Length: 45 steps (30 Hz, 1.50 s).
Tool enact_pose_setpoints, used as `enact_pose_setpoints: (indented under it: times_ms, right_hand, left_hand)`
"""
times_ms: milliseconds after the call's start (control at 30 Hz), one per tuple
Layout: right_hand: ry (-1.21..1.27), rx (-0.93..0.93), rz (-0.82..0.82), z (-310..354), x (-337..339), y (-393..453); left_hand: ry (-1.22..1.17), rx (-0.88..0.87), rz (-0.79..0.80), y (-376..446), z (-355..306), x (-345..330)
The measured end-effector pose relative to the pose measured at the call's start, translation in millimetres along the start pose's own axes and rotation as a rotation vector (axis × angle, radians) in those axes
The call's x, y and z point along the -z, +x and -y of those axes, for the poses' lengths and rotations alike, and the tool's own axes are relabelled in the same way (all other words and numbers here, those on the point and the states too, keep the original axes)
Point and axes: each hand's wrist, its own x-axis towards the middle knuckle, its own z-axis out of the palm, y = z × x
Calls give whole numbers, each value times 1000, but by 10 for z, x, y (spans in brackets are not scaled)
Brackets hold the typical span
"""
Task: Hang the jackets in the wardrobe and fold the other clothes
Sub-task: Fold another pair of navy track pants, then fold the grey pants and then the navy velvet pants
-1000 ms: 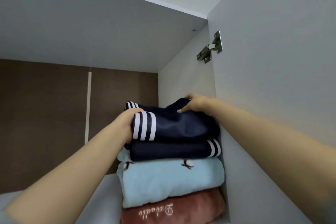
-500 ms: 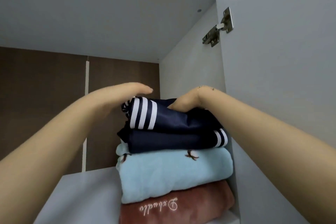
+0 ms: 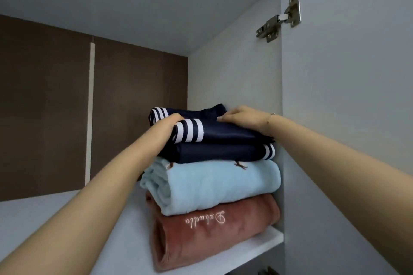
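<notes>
We are seeing the left hand (image 3: 167, 123) lying on the left end of the navy garment (image 3: 223, 138), its fingers bending over the white-striped edge — whether they are actually gripping the cloth or only pressing it, we cannot tell. The right hand (image 3: 242, 116) is resting on the garment's right rear part with fingers fairly straight and flat against the fabric, holding nothing; a thin bracelet (image 3: 270, 117) is sitting at that wrist.

The navy garment is lying folded at the top of a stack, directly on a folded light blue garment (image 3: 212, 185), which is in turn sitting on a folded rust-pink garment (image 3: 214, 232) with pale script stitching. The whole stack is standing on the white shelf (image 3: 125, 241) inside the wardrobe, pushed up against its right side wall (image 3: 234, 73) — just above, a metal hinge (image 3: 279, 20) is joining that wall to the open door (image 3: 346, 96). A brown back panel (image 3: 44, 107) is filling the rear.
</notes>
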Motion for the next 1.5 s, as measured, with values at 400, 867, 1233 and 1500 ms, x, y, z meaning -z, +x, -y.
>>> enact_pose_setpoints:
  times_ms: [400,867,1233,1500]
  right_hand:
    - [177,83,-373,-154,152,-1460]
    - [274,-19,-682,-495,1108,-5794]
    - [264,-607,-1152,-982,1161,-9627]
    - [245,-1034,-1520,-1002,668,-11868]
  left_hand:
    - [-203,-290,-373,-1208,-178,82]
    - [-909,-601,315,-4285,-2271,-1352]
    - [-1034,-637,1133,-7314,-3770,-2892]
    - [-891,-520,1772,-9546,-4301,-4057]
